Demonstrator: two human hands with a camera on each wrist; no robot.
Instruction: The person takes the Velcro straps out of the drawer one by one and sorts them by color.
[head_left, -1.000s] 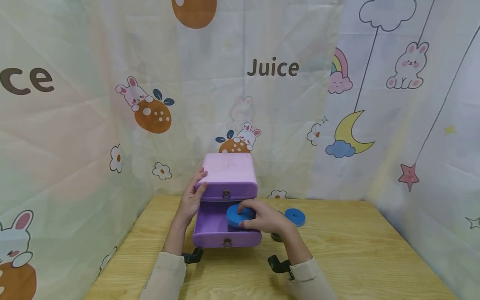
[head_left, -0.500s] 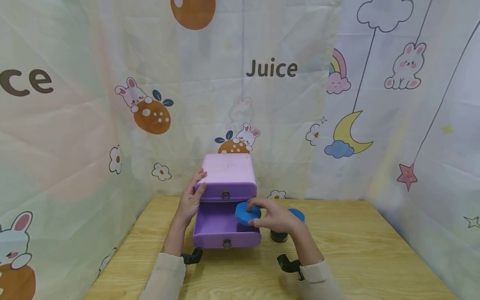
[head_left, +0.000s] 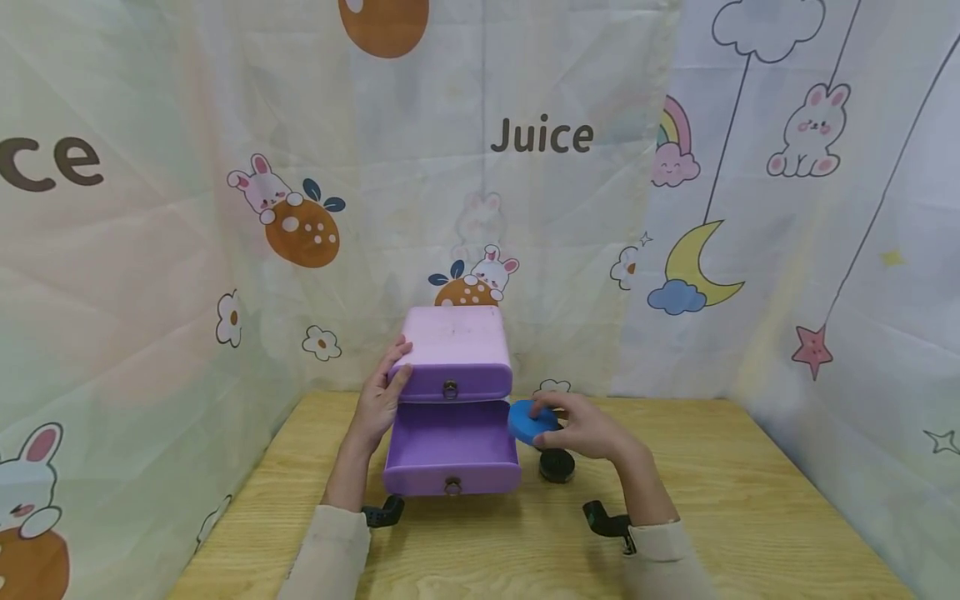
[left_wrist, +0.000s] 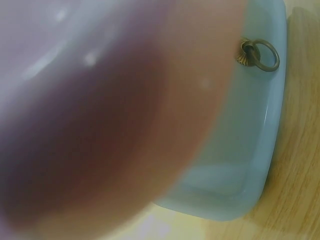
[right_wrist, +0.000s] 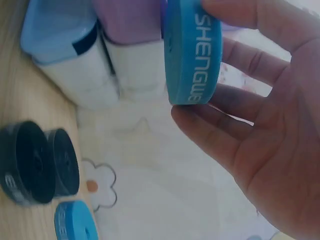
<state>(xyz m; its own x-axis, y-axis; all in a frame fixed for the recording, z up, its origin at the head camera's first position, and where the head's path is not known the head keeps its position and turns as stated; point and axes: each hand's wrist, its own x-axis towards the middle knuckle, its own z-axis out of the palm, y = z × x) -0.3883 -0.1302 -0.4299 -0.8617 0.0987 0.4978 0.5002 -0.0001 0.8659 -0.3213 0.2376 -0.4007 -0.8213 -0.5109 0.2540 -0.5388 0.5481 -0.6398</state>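
Note:
My right hand (head_left: 588, 423) pinches a blue roll of tape (head_left: 531, 422) between thumb and fingers, held just right of the purple drawer unit (head_left: 456, 333). White "SHENGWE" lettering runs along the edge of this tape roll (right_wrist: 195, 55) in the right wrist view. The unit's lower drawer (head_left: 453, 433) is pulled out, with nothing lying in it. My left hand (head_left: 378, 408) rests against the unit's upper left side, fingers extended at the top edge and thumb at the front. A blurred shape hides much of the left wrist view, beside a drawer front with a ring pull (left_wrist: 257, 55).
Beside the drawer, on the wooden table (head_left: 720, 517), lies a black roll (head_left: 557, 467). Two black rolls, one of them close by (right_wrist: 30, 162), and a second blue roll (right_wrist: 75, 220) show in the right wrist view. A printed curtain (head_left: 555, 250) hangs behind the table.
My right hand has moved right, carrying the blue roll of tape from over the open lower drawer to beside it. The black roll has come into fuller view. My left hand stays in place.

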